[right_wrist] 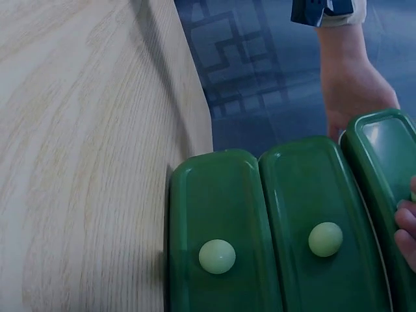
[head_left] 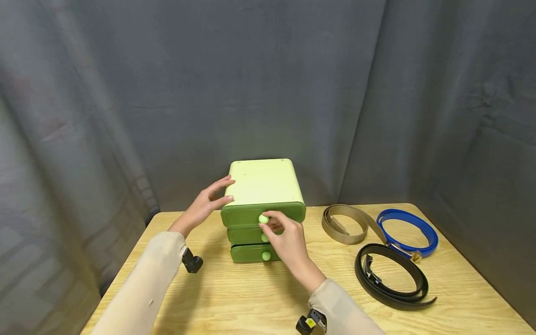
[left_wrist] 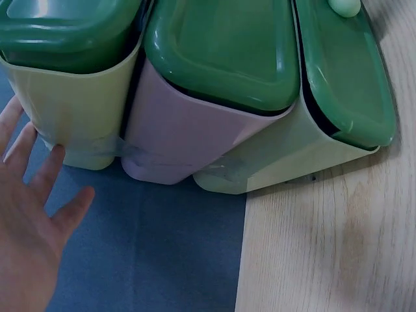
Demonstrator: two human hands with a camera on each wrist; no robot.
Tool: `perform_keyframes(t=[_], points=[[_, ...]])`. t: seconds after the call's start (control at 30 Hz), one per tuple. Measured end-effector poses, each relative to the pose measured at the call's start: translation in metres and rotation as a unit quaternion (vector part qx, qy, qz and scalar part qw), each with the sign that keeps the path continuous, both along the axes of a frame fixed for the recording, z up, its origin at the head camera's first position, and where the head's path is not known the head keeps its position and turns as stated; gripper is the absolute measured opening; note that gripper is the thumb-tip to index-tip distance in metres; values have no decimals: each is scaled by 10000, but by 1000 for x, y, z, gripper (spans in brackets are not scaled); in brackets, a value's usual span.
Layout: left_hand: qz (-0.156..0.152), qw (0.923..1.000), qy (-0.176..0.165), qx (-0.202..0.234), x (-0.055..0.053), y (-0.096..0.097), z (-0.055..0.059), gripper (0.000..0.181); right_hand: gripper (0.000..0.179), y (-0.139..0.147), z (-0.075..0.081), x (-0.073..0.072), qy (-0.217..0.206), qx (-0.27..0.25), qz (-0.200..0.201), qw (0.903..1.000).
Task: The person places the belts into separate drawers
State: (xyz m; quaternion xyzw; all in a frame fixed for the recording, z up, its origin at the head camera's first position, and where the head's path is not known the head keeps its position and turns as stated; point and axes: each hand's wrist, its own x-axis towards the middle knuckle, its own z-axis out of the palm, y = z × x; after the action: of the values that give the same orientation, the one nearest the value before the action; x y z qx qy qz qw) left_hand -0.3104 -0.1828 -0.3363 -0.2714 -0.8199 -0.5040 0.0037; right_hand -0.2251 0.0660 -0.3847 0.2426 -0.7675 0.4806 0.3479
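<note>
A small three-drawer cabinet [head_left: 264, 181] with a pale yellow-green top stands on the wooden table. My right hand [head_left: 289, 238] pinches the round light-green knob [head_left: 263, 218] of the top drawer [head_left: 240, 217] between thumb and fingers. That drawer sits slightly out of its casing, its green side showing in the left wrist view. Against the cabinet's left side, my left hand [head_left: 200, 207] spreads its fingers, fingertips at the upper edge. Below are the middle drawer [right_wrist: 305, 188] and bottom drawer [right_wrist: 218, 195], each with a round knob. A thin dark gap shows above the bottom drawer.
To the right on the table lie three coiled belts: a tan belt [head_left: 351, 237], a blue belt [head_left: 431, 236] and a black belt [head_left: 393, 302]. The tan belt's end reaches toward the blue one. A grey curtain [head_left: 268, 93] hangs behind the table [head_left: 234, 302].
</note>
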Motion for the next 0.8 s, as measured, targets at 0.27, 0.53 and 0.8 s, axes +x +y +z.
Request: perform_keyframes(t=[0.27,0.53,0.8], points=[[17,9999,-55,161,-2,-2,-2,51,25,-3,0,9,-62,-61,52,9999],[61,9998,-57,159,-1,-3,-3,50,26,-4,-3,18,-77,-178,167,9997],[98,9995,-24,292,-3,-1,-3,49,26,-4,-4,22,-59,-173,183,9997]])
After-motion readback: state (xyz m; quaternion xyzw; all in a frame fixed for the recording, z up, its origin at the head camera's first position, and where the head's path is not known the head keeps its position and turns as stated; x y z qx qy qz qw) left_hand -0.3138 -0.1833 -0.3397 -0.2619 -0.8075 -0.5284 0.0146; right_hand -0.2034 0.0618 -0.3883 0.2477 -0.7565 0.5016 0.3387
